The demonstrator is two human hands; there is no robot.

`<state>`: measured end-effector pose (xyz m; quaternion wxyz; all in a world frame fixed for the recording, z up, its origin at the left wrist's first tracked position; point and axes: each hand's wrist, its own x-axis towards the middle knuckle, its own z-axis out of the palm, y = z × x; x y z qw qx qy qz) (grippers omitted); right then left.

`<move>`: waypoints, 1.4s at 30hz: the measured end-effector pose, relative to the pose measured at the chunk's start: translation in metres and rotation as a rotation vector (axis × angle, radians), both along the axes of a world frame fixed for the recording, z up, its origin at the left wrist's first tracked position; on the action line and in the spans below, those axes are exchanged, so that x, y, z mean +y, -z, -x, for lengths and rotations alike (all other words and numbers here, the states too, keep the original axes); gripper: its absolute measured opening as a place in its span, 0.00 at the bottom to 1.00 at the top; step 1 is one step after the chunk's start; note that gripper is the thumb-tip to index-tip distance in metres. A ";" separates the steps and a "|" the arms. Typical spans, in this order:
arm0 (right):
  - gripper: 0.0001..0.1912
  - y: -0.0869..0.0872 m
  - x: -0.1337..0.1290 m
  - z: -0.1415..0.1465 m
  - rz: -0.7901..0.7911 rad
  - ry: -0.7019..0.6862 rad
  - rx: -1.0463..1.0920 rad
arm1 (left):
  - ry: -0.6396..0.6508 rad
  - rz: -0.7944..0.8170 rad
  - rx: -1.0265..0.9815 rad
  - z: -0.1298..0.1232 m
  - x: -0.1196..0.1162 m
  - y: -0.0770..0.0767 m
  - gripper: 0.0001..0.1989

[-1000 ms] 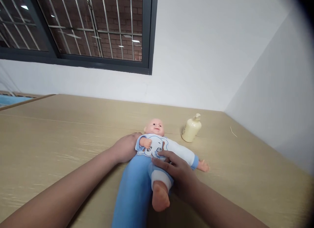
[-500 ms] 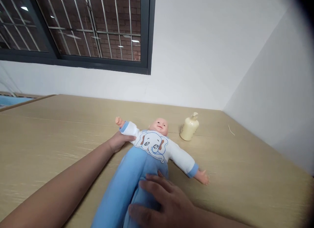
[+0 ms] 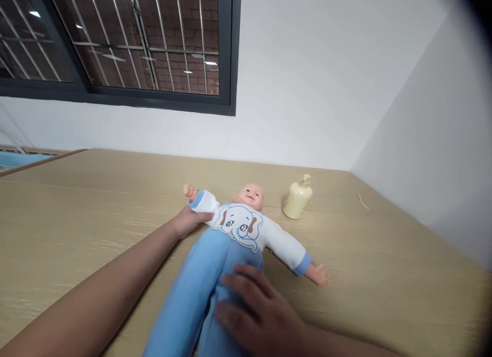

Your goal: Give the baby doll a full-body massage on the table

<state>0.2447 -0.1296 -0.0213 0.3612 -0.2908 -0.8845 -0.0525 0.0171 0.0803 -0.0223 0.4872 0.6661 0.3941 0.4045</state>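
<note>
A baby doll (image 3: 238, 226) in a white top with an elephant face and blue trousers lies on its back on the wooden table (image 3: 115, 193), arms spread. My left hand (image 3: 189, 221) grips the doll's upper arm at the left, thumb over the white sleeve and the other fingers hidden beneath. Over the blue trousers, on the doll's leg at the right, my right hand (image 3: 261, 306) rests with its fingers apart, slightly blurred. Beyond the doll's outstretched arm, a cream pump bottle (image 3: 297, 199) stands upright, right of its head.
A thin pale strand (image 3: 363, 202) lies on the table at the right. White walls (image 3: 300, 80) meet behind and to the right of the table. A dark-framed barred window (image 3: 154, 44) is at the upper left, and something light blue (image 3: 19, 159) shows beyond the table's left edge.
My right hand has shifted slightly up and to the right over the doll's trousers. My left hand keeps its hold on the doll's arm.
</note>
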 end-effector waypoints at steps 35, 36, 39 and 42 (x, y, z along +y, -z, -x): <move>0.25 -0.031 0.008 -0.024 0.217 -0.021 0.125 | -0.018 0.164 -0.245 -0.003 0.002 0.002 0.29; 0.22 -0.034 0.007 -0.022 0.179 -0.046 0.086 | -0.018 0.175 -0.264 -0.003 0.003 0.002 0.29; 0.11 -0.031 0.006 -0.014 0.047 -0.050 0.004 | -0.012 0.179 -0.273 -0.003 0.002 0.000 0.27; 0.06 -0.010 0.007 -0.005 -0.056 -0.042 -0.022 | -0.035 0.156 -0.282 -0.004 0.001 0.000 0.26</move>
